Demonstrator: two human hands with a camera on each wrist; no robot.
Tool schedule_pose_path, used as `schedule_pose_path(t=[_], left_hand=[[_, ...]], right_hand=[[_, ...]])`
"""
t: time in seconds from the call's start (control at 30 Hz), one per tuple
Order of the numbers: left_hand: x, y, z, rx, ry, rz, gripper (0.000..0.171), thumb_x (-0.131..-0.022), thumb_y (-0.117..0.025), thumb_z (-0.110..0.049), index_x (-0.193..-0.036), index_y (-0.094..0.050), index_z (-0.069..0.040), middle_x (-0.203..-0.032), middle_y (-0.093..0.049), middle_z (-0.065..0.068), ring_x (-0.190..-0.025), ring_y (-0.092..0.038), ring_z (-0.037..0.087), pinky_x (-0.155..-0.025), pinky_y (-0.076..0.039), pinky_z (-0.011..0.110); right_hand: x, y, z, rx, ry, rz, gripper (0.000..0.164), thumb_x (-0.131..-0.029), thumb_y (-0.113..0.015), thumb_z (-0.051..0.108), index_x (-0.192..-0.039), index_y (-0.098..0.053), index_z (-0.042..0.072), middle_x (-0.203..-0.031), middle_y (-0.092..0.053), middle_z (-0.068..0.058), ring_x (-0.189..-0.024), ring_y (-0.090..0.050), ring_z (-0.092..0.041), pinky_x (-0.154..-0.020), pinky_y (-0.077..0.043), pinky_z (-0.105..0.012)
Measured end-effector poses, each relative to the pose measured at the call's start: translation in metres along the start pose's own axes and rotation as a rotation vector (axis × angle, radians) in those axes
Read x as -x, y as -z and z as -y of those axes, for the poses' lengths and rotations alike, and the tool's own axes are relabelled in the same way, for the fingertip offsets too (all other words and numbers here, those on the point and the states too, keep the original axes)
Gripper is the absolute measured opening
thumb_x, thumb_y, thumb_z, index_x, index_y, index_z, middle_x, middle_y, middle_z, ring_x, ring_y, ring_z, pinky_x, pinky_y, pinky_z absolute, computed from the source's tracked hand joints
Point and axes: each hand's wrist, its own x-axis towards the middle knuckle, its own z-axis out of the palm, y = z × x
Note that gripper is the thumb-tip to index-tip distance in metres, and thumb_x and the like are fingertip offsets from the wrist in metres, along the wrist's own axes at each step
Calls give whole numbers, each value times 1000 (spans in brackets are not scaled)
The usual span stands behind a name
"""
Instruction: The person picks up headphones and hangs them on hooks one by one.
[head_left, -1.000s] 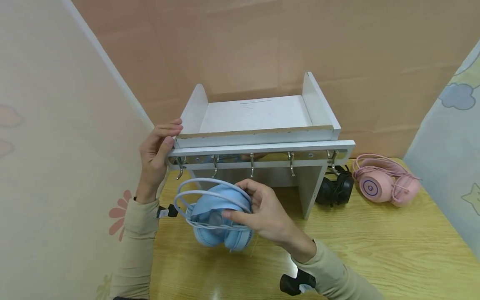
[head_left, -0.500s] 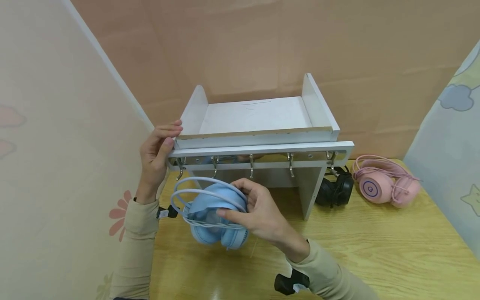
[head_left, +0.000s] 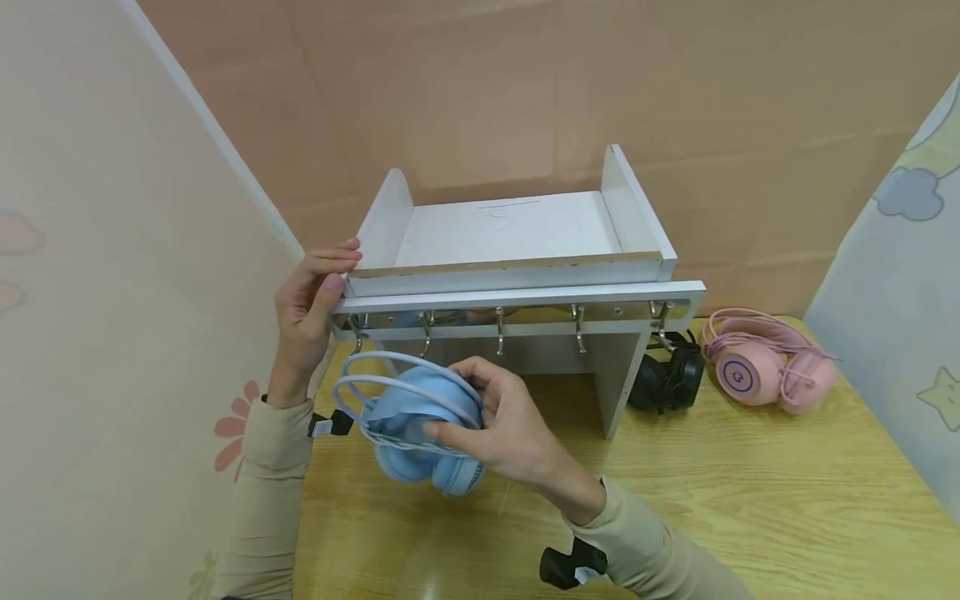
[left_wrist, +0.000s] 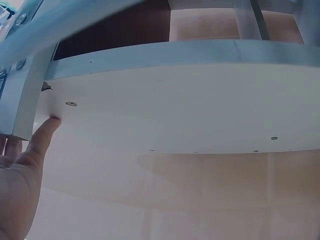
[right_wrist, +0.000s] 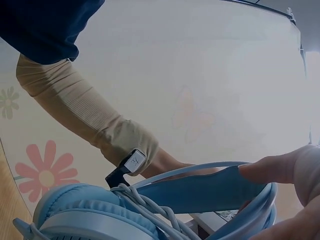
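- Spreading beneath and to the right of the right hand [head_left: 510, 421], a wood-grained table [head_left: 750, 492] carries everything I can see set down.
- Beyond that grip stands a white rack [head_left: 517, 271], its open-topped tray farther off and its long hook rail [head_left: 532, 295] nearer.
- Blue headphones [head_left: 427, 392] sit right in the grip, raised before the rack: the headband arches leftward from the fingers, the ear cups dangle below, and a twisted cable crosses just under the thumb.
- Pink headphones [head_left: 750, 371] lie on the table, well apart from the grip, to its right.
- Black headphones [head_left: 666, 379], partly hidden by the rail, rest between the pink pair and the rack, also right of the grip.
- The right hand pinches the blue headband, thumb on the padded strap, fingers behind.
- Up and left of it, the left hand [head_left: 307, 304] clasps the rack's left end.
- Metal hooks [head_left: 500, 332] line the rail past the grip; the leftmost shows just above the headband's loop, and I cannot tell whether they touch.
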Motion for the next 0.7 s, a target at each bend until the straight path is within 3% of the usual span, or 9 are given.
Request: schedule_pose_path(t=[0.7], left_hand=[[1,0,1,15,-4,-2,20,-102,-55,4,-110,-69,17,-120,-76,9,-133,-65,31,-126,-42,46]], right_hand=[[-6,-6,-1,34,-24,7,48,-89,-80,1,-131,-59,-5,-130,-67,-21,-114,-70,-22,-101,-61,-33]])
